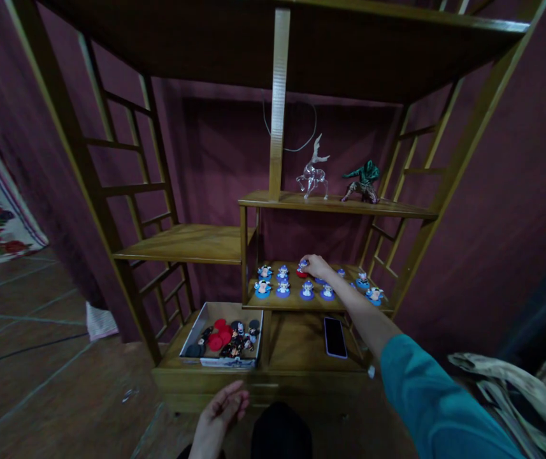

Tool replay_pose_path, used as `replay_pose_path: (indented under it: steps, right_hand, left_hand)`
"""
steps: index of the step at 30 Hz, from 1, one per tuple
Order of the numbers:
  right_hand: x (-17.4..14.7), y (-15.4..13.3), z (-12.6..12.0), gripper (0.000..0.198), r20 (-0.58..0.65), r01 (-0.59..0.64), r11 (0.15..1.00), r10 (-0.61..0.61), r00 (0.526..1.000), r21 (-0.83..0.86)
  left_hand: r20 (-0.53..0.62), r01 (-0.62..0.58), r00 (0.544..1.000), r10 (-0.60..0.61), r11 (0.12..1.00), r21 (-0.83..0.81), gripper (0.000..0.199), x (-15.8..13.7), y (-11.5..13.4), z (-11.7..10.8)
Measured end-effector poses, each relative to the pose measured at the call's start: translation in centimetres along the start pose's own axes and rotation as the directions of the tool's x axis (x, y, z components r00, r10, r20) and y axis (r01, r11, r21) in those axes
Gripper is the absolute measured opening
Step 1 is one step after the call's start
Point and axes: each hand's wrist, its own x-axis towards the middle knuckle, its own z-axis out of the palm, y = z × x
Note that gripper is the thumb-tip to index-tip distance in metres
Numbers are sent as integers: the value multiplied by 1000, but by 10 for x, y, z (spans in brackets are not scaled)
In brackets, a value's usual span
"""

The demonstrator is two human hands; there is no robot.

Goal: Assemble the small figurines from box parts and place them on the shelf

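My right hand [319, 266] reaches onto the lower right shelf, its fingers closed on a small figurine [302, 270] with a red base. Rows of similar figurines stand around it, among them a white and purple one [307, 291] on a purple base and another [262, 289] on a blue base. Some at the back are partly hidden behind my right hand and forearm. Low in front of the cabinet, my left hand [225, 408] is held palm up with loosely bent fingers and nothing in it. Near it stands an open box [195, 328] with red discs [220, 338] and several dark figurines.
A phone [335, 338] lies on the bottom shelf beside the box. Above the figurines, a clear glass deer [313, 175] and a green figure [364, 181] stand on a shelf [273, 199]. Wooden uprights divide the cabinet. Folded cloth [516, 382] lies at the right.
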Motion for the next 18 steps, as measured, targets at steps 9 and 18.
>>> replay_pose_path:
  steps: [9, 18]
  right_hand:
    - [7, 10, 9, 35, 135, 39, 998, -32, 990, -49]
    - [5, 1, 5, 34, 162, 56, 996, -45, 986, -66]
  left_hand:
    - [-114, 24, 993, -31, 998, -60, 46, 3, -13, -39]
    - [-117, -92, 988, 101, 992, 85, 46, 9, -20, -52]
